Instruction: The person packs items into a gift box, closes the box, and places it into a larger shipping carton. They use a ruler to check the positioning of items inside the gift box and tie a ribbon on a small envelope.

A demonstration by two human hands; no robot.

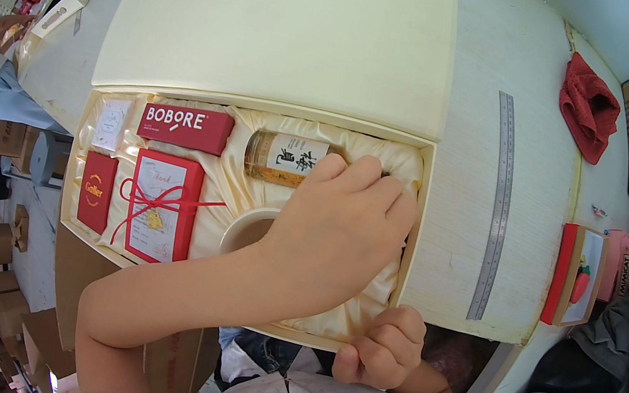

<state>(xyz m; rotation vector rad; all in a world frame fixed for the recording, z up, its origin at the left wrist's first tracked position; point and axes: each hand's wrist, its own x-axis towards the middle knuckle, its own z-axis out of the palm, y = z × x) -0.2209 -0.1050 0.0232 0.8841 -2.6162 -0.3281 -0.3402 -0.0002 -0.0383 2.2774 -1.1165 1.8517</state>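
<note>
A cream gift box (416,227) lies open before me, its lid (286,34) folded back and its inside lined with wrinkled satin (222,180). My left hand (341,226) reaches across the box, knuckles up, over the neck end of a glass bottle (261,155) lying on its side. Its fingertips are hidden, so what they hold cannot be seen. Partly under that hand sits a cream mug (228,238). My right hand (385,348) is curled into a fist by the front right corner, with nothing visible in it.
Left in the box are a dark red carton (184,128), a ribbon-tied red box (186,224), a small red box (96,193) and a white packet (111,124). A steel ruler (498,210) and red cloth (586,105) lie rightward. Another person's hand (6,31) is far left.
</note>
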